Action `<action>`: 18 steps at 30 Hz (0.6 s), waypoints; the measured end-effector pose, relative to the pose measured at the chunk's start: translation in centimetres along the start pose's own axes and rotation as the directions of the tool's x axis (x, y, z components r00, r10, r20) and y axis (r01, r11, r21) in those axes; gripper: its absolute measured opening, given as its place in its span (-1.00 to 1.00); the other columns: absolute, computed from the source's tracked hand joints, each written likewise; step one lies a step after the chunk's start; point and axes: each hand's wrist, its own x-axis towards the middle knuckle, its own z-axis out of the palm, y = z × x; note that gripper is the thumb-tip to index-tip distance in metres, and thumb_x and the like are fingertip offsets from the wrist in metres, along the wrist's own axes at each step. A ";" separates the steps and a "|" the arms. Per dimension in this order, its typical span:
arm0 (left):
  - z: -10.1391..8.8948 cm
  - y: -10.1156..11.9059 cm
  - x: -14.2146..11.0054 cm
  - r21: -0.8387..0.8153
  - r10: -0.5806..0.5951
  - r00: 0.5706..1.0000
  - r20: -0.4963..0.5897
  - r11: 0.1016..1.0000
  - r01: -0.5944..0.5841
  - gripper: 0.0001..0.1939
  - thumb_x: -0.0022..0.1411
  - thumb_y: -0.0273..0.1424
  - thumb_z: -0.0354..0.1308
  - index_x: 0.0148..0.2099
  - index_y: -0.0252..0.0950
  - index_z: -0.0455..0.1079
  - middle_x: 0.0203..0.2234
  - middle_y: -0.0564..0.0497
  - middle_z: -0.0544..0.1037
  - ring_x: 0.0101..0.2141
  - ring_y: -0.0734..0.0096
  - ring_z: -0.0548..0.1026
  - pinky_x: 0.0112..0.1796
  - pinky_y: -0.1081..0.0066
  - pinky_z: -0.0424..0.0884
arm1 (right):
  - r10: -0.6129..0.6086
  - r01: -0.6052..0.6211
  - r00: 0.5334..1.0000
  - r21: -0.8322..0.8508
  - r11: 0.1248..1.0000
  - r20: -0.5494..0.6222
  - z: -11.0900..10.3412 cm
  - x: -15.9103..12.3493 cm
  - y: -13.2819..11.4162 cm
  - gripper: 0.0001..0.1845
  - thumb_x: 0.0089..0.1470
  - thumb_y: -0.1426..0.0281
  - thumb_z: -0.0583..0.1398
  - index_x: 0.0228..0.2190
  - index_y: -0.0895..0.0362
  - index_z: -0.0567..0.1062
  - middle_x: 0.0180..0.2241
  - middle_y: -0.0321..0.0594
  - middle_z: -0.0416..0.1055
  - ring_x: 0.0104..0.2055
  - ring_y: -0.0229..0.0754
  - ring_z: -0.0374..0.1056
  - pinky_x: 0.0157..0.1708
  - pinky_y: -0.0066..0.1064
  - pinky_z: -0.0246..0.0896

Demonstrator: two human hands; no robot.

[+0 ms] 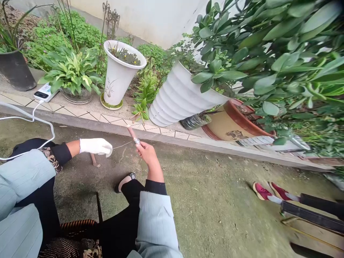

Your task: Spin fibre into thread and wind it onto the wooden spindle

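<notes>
My right hand (pixel 147 153), bare, is closed around the lower end of a short brown stick (pixel 131 132). A silvery winding (pixel 137 141) wraps the stick just above my fingers. To its left, my left hand (pixel 96 146) wears a white glove, its fingers curled closed. A thin pale strand (pixel 122 145) runs from the glove toward the stick in my right hand; whether it is wire or thread I cannot tell. Below the glove, a brown wooden piece (pixel 94 159) shows on the ground, partly hidden by my hand.
A tiled ledge (pixel 107 119) crosses ahead, bearing a white pot (pixel 118 82), a ribbed white planter (pixel 180 95), and a brown pot (pixel 228 122). A white device (pixel 44 93) with a cable (pixel 51 125) sits left. Another person's red shoes (pixel 262 191) are at right.
</notes>
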 end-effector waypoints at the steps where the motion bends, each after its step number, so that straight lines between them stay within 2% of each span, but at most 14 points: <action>1: 0.1 0.1 0.0 0.004 0.003 0.999 0.050 1.000 -0.003 -0.72 0.22 -0.22 0.05 -0.36 -0.34 0.40 -0.56 0.06 0.37 -0.57 0.54 0.23 -0.50 0.51 0.17 | 0.020 -0.020 1.000 -0.164 0.986 -0.002 0.3 0.2 0.2 -0.71 0.10 0.24 0.10 -0.29 0.17 0.50 -0.51 -0.27 0.34 -0.54 -0.31 0.15 -0.51 -0.46 0.00; 3: 0.4 0.3 0.1 -0.011 0.011 0.992 0.125 1.000 -0.009 -0.72 0.22 -0.22 0.05 -0.37 -0.34 0.39 -0.53 0.05 0.40 -0.54 0.53 0.25 -0.47 0.50 0.20 | 0.054 -0.021 0.997 -0.469 0.883 0.057 1.6 0.2 0.3 -0.73 0.11 0.26 0.10 -0.31 0.14 0.53 -0.43 -0.18 0.43 -0.46 -0.25 0.24 -0.46 -0.43 0.02; 5: 0.7 0.5 0.3 -0.025 0.032 0.991 0.127 0.999 -0.029 -0.72 0.21 -0.22 0.06 -0.40 -0.35 0.36 -0.53 0.06 0.39 -0.52 0.52 0.25 -0.44 0.50 0.21 | 0.137 0.050 0.963 -0.654 0.755 0.231 3.4 -0.2 -0.2 -0.78 0.07 0.28 0.15 -0.37 0.14 0.55 -0.38 -0.12 0.48 -0.41 -0.21 0.30 -0.44 -0.42 0.02; 6: 0.7 0.5 0.4 -0.027 0.053 0.993 0.106 0.998 -0.051 -0.72 0.20 -0.23 0.07 -0.42 -0.35 0.34 -0.54 0.07 0.37 -0.52 0.52 0.25 -0.43 0.50 0.22 | 0.189 0.125 0.910 -0.680 0.722 0.368 4.4 -0.5 -0.5 -0.81 0.04 0.31 0.18 -0.41 0.14 0.55 -0.40 -0.13 0.48 -0.41 -0.21 0.30 -0.45 -0.43 0.01; 7: 0.8 0.6 0.5 -0.030 0.076 0.994 0.084 0.997 -0.074 -0.72 0.19 -0.23 0.08 -0.43 -0.35 0.32 -0.55 0.08 0.36 -0.51 0.52 0.25 -0.41 0.50 0.22 | 0.225 0.208 0.831 -0.659 0.723 0.509 5.2 -0.9 -0.8 -0.84 0.01 0.34 0.20 -0.44 0.15 0.55 -0.44 -0.16 0.47 -0.44 -0.23 0.29 -0.47 -0.43 0.01; 9: 0.7 0.7 0.8 -0.028 0.103 0.994 0.047 0.994 -0.102 -0.74 0.18 -0.25 0.09 -0.43 -0.35 0.31 -0.54 0.08 0.37 -0.49 0.52 0.25 -0.40 0.50 0.22 | 0.254 0.285 0.629 -0.522 0.804 0.735 6.3 -1.6 -1.4 -0.86 0.01 0.36 0.21 -0.45 0.16 0.54 -0.53 -0.26 0.41 -0.50 -0.30 0.25 -0.50 -0.47 0.01; 11: 0.5 0.6 1.0 -0.002 0.112 0.994 -0.001 0.994 -0.112 -0.75 0.18 -0.26 0.07 -0.42 -0.36 0.32 -0.52 0.06 0.39 -0.49 0.51 0.27 -0.41 0.51 0.23 | 0.175 0.253 0.462 -0.318 0.914 0.869 6.2 -2.2 -1.8 -0.85 0.00 0.35 0.22 -0.40 0.17 0.54 -0.57 -0.34 0.36 -0.53 -0.35 0.22 -0.50 -0.51 0.04; 12: 0.3 0.6 1.1 0.025 0.113 0.993 -0.040 0.993 -0.112 -0.75 0.17 -0.26 0.07 -0.42 -0.36 0.32 -0.52 0.05 0.40 -0.48 0.51 0.27 -0.41 0.51 0.23 | 0.097 0.208 0.434 -0.204 0.956 0.896 5.7 -2.5 -1.9 -0.83 -0.01 0.33 0.23 -0.37 0.17 0.54 -0.56 -0.36 0.35 -0.52 -0.37 0.21 -0.49 -0.52 0.05; 13: 0.2 0.5 1.2 0.053 0.109 0.989 -0.097 0.993 -0.105 -0.75 0.17 -0.26 0.06 -0.41 -0.36 0.33 -0.52 0.05 0.40 -0.48 0.51 0.28 -0.42 0.51 0.23 | -0.005 0.158 0.457 -0.075 0.985 0.889 4.9 -2.6 -2.0 -0.79 -0.02 0.31 0.24 -0.33 0.18 0.53 -0.54 -0.36 0.35 -0.51 -0.38 0.20 -0.48 -0.53 0.07; 14: 0.1 0.3 1.3 0.073 0.100 0.982 -0.159 0.993 -0.089 -0.74 0.18 -0.25 0.05 -0.41 -0.35 0.33 -0.54 0.06 0.39 -0.49 0.51 0.27 -0.44 0.51 0.22 | -0.106 0.107 0.539 0.056 0.993 0.836 3.9 -2.6 -1.9 -0.73 -0.04 0.27 0.26 -0.30 0.18 0.52 -0.52 -0.36 0.35 -0.51 -0.38 0.19 -0.48 -0.52 0.08; 15: 0.0 0.2 1.4 0.077 0.085 0.975 -0.205 0.995 -0.071 -0.73 0.19 -0.24 0.04 -0.40 -0.35 0.34 -0.56 0.06 0.38 -0.51 0.50 0.27 -0.45 0.52 0.21 | -0.186 0.066 0.703 0.197 0.978 0.686 2.9 -2.5 -1.7 -0.70 -0.03 0.21 0.24 -0.32 0.19 0.51 -0.53 -0.36 0.32 -0.53 -0.38 0.15 -0.49 -0.52 0.07; 16: 0.0 0.1 1.4 0.064 0.066 0.971 -0.228 0.997 -0.053 -0.72 0.20 -0.23 0.02 -0.39 -0.35 0.35 -0.57 0.07 0.36 -0.52 0.51 0.26 -0.47 0.52 0.20 | -0.214 0.060 0.860 0.325 0.944 0.464 1.9 -2.3 -1.5 -0.67 0.01 0.16 0.21 -0.32 0.19 0.48 -0.54 -0.36 0.28 -0.55 -0.38 0.11 -0.52 -0.51 0.04; 17: 0.0 0.0 1.4 0.042 0.045 0.975 -0.219 0.998 -0.037 -0.71 0.21 -0.23 0.01 -0.38 -0.35 0.36 -0.59 0.08 0.35 -0.54 0.51 0.25 -0.49 0.52 0.19 | -0.194 0.081 0.953 0.423 0.903 0.231 1.2 -1.9 -1.2 -0.63 0.05 0.12 0.17 -0.29 0.17 0.46 -0.55 -0.37 0.25 -0.56 -0.38 0.08 -0.53 -0.51 0.02; 18: 0.2 -0.1 1.4 0.017 0.029 0.984 -0.177 0.999 -0.027 -0.71 0.21 -0.23 0.01 -0.37 -0.35 0.38 -0.60 0.08 0.34 -0.55 0.51 0.25 -0.50 0.52 0.18 | -0.145 0.090 0.986 0.466 0.880 0.083 0.6 -1.5 -0.8 -0.62 0.05 0.11 0.15 -0.25 0.16 0.45 -0.54 -0.37 0.24 -0.57 -0.37 0.07 -0.54 -0.50 0.01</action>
